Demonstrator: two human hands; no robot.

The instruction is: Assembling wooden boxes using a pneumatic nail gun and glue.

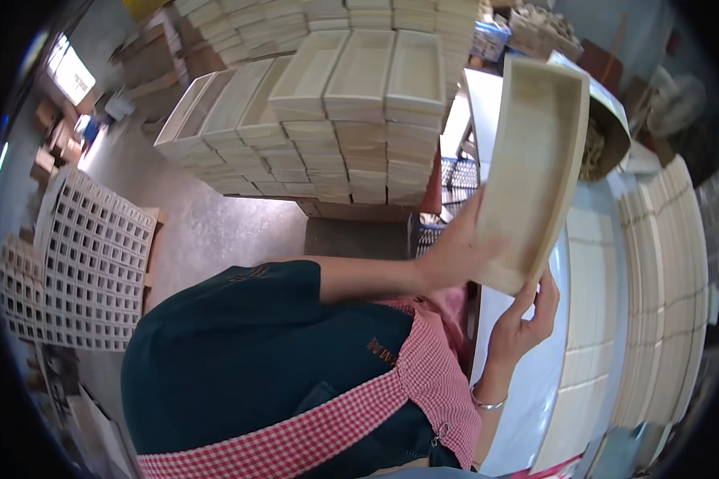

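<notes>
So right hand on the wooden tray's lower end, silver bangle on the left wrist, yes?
Wrong wrist: the head view shows the silver bangle on the right one. The right hand is on the lower end of the rectangular wooden tray.

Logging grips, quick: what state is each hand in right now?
Left hand: at the side of the box, blurred; whether it grips cannot be told.
Right hand: closed, holding the box's lower end.

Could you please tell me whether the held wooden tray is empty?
Empty: the wooden tray's open side faces the camera, showing bare inner floor.
</notes>
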